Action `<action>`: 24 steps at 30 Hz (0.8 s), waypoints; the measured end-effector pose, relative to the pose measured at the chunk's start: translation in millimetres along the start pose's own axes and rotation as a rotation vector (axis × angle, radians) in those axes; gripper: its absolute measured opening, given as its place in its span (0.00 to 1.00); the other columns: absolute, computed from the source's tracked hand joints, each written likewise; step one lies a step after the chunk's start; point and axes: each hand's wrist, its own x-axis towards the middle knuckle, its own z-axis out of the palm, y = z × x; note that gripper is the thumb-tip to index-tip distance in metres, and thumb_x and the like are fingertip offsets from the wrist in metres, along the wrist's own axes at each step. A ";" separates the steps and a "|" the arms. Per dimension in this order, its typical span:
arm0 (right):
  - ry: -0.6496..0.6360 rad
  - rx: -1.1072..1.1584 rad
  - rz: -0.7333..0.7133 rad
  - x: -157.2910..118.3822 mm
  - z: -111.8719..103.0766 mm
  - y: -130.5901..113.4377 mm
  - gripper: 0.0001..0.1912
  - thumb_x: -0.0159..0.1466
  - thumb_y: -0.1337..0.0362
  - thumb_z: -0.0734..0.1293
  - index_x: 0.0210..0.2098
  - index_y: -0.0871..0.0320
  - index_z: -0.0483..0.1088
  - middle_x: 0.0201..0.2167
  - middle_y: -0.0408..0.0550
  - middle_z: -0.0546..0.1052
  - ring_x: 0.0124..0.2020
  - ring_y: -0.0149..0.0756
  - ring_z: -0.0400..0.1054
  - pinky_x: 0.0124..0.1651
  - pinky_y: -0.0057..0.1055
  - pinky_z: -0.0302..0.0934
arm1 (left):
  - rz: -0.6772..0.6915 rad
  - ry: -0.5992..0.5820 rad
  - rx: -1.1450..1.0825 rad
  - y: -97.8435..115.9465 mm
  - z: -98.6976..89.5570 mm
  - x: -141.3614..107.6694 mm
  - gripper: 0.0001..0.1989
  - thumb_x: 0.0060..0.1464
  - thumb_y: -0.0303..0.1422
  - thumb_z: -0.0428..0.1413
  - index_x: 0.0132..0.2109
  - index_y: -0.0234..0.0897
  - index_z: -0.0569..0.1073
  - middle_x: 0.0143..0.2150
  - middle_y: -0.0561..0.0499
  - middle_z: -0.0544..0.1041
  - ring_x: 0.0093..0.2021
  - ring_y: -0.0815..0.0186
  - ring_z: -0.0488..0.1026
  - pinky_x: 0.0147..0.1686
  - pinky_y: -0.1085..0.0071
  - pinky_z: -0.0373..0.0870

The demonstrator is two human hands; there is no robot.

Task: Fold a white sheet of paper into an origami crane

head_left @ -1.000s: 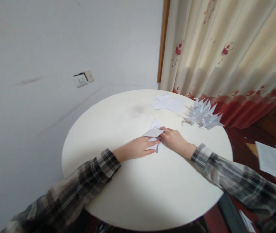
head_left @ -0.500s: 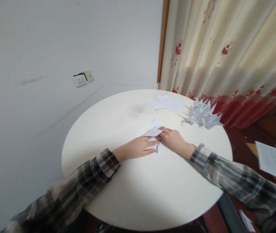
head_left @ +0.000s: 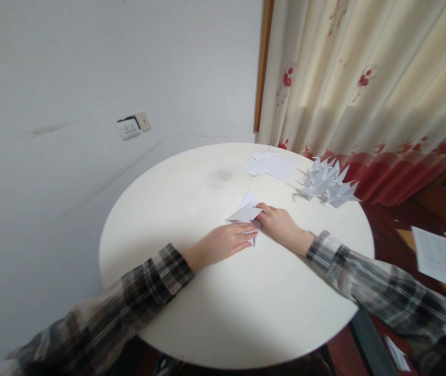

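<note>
A partly folded white paper lies near the middle of the round white table, one flap raised and a point facing the far side. From the left, my left hand rests on the paper's near part, its fingers stretched out flat. My right hand pinches the paper's right edge between thumb and fingers; some fingertips are hidden by the flap.
Several folded white paper shapes with pointed tips stand in a cluster at the table's far right. Flat paper pieces lie beside them. Written sheets are off the table's right side. A curtain hangs behind.
My left hand has shifted slightly down and left over the paper, its fingers now closer together. My right hand stays at the paper's right edge.
</note>
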 end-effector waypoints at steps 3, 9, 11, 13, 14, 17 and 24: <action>0.001 -0.003 0.002 0.5 -0.1 -0.2 0.12 0.64 0.70 0.58 0.47 0.61 0.65 0.46 0.54 0.67 0.40 0.36 0.68 0.34 0.27 0.62 | 0.032 -0.005 -0.041 0.0 -0.6 0.5 0.17 0.63 0.33 0.44 0.53 0.30 0.68 0.55 0.44 0.70 0.57 0.66 0.64 0.59 0.68 0.59; 0.011 0.000 -0.004 0.7 2.7 0.9 0.12 0.65 0.69 0.57 0.46 0.61 0.65 0.45 0.53 0.67 0.40 0.35 0.67 0.34 0.27 0.62 | 0.015 -0.020 -0.042 0.8 -3.6 1.2 0.17 0.62 0.33 0.45 0.54 0.31 0.67 0.55 0.45 0.69 0.57 0.67 0.64 0.59 0.69 0.58; 0.011 0.003 -0.007 0.5 3.0 0.9 0.11 0.65 0.70 0.57 0.46 0.61 0.65 0.45 0.53 0.67 0.40 0.35 0.67 0.35 0.26 0.62 | 0.020 -0.043 -0.030 1.2 -4.3 1.7 0.17 0.62 0.32 0.45 0.54 0.31 0.67 0.56 0.46 0.69 0.58 0.68 0.63 0.60 0.69 0.57; 0.011 0.006 -0.006 0.3 2.9 0.7 0.11 0.64 0.70 0.57 0.46 0.61 0.65 0.46 0.54 0.67 0.40 0.35 0.67 0.35 0.26 0.62 | 0.039 -0.069 -0.004 1.6 -4.7 2.3 0.17 0.63 0.31 0.44 0.55 0.30 0.66 0.56 0.45 0.68 0.59 0.68 0.62 0.60 0.69 0.56; 0.012 0.008 -0.005 0.3 2.9 0.7 0.11 0.64 0.70 0.57 0.46 0.61 0.65 0.46 0.54 0.67 0.40 0.35 0.67 0.35 0.26 0.62 | 0.053 -0.077 0.010 1.7 -4.7 2.5 0.17 0.63 0.31 0.43 0.55 0.29 0.66 0.56 0.45 0.68 0.59 0.67 0.61 0.60 0.69 0.56; 0.020 0.009 -0.005 0.5 3.4 0.7 0.11 0.64 0.70 0.57 0.45 0.62 0.65 0.46 0.54 0.67 0.40 0.35 0.67 0.35 0.27 0.62 | 0.121 -0.083 0.048 0.9 -4.2 2.2 0.17 0.63 0.30 0.42 0.53 0.28 0.67 0.56 0.44 0.68 0.59 0.66 0.62 0.59 0.68 0.58; 0.047 0.014 -0.013 1.2 6.3 1.5 0.10 0.64 0.70 0.57 0.44 0.62 0.66 0.45 0.54 0.68 0.39 0.35 0.68 0.34 0.27 0.63 | 0.213 -0.038 0.077 -1.0 -3.3 0.1 0.14 0.62 0.26 0.45 0.51 0.29 0.69 0.54 0.44 0.71 0.57 0.66 0.64 0.57 0.68 0.62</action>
